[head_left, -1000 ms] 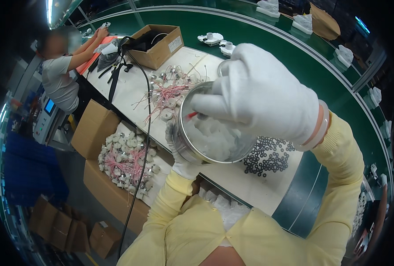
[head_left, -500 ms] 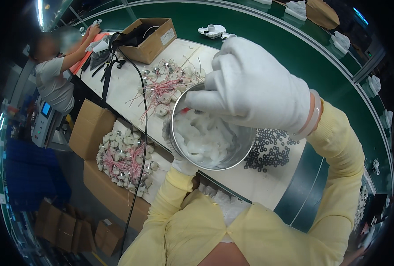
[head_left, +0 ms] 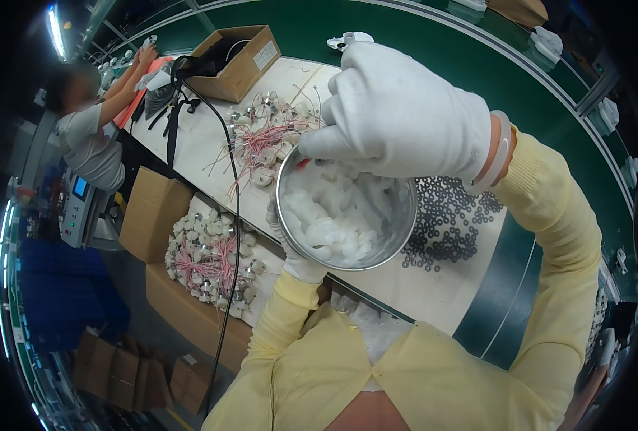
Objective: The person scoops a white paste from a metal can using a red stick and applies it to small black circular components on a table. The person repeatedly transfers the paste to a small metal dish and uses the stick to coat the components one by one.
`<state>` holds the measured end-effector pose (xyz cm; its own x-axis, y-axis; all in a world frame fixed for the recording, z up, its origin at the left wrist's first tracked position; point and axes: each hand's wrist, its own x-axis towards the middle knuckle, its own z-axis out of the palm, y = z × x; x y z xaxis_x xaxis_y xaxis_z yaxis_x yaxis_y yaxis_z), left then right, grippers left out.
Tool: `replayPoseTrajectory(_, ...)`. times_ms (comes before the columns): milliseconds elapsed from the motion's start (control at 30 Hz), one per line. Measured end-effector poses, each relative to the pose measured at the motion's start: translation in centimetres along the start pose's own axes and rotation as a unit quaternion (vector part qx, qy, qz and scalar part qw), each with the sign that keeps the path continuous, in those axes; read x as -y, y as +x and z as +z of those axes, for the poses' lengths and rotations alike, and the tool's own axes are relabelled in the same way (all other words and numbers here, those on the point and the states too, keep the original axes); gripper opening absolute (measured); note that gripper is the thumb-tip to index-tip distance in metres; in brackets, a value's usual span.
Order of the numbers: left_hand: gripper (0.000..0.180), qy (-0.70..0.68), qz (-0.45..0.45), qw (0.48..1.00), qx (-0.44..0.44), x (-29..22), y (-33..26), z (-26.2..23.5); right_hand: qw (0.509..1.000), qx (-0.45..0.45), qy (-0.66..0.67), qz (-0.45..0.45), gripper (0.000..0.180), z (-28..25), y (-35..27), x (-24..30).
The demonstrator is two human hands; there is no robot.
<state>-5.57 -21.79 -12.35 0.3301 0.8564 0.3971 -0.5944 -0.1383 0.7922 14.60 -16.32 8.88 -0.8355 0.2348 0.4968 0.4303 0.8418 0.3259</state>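
My left hand (head_left: 299,260), in a white glove, grips a round metal bowl (head_left: 399,231) from below and holds it up close to me. The bowl is full of translucent white lumps (head_left: 332,219). My right hand (head_left: 403,113), also gloved in white, hovers over the bowl's far rim with its fingers pinched on a small red-tipped part (head_left: 302,164). Both sleeves are pale yellow.
A white worktable (head_left: 434,287) carries a spread of small dark rings (head_left: 452,226) and a heap of white parts with pink wires (head_left: 265,140). More such parts fill a box (head_left: 211,262) at left. An open cardboard box (head_left: 236,61), a green conveyor (head_left: 412,32) and another person (head_left: 89,129) lie beyond.
The bowl has come a little lower and nearer to me. My right hand stays pinched above its rim.
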Motion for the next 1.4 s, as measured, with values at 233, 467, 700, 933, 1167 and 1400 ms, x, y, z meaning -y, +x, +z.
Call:
replayPoseTrajectory(233,0.049,-0.006,-0.037,0.994,0.107,5.1,-3.1,-8.5,0.998,0.063,0.024,0.012,0.03,-0.5,0.2,-0.4)
replayPoseTrajectory(467,0.054,-0.325,-0.19,0.919,-0.114,3.0,-0.9,-4.4,0.993,0.103,0.018,0.05,0.022,-0.9,-0.1,-0.2)
replayPoseTrajectory(700,0.062,-0.358,-0.19,0.903,-0.141,2.6,-0.6,-4.1,0.991,0.123,-0.005,0.06,0.013,-1.1,-0.9,0.0)
replayPoseTrajectory(933,0.073,-0.348,-0.25,0.874,-0.231,0.5,-0.2,-2.5,0.981,0.169,-0.065,0.07,0.01,-1.5,-2.6,0.5)
replayPoseTrajectory(1167,0.08,0.242,0.037,0.969,-0.023,2.2,-2.0,-4.5,0.99,0.12,-0.065,0.045,0.013,-2.5,-4.0,1.9)
replayPoseTrajectory(1400,0.08,0.303,-0.026,0.942,0.142,-1.6,-2.7,-2.2,0.997,-0.026,-0.062,-0.022,0.018,-4.8,-5.5,3.7)
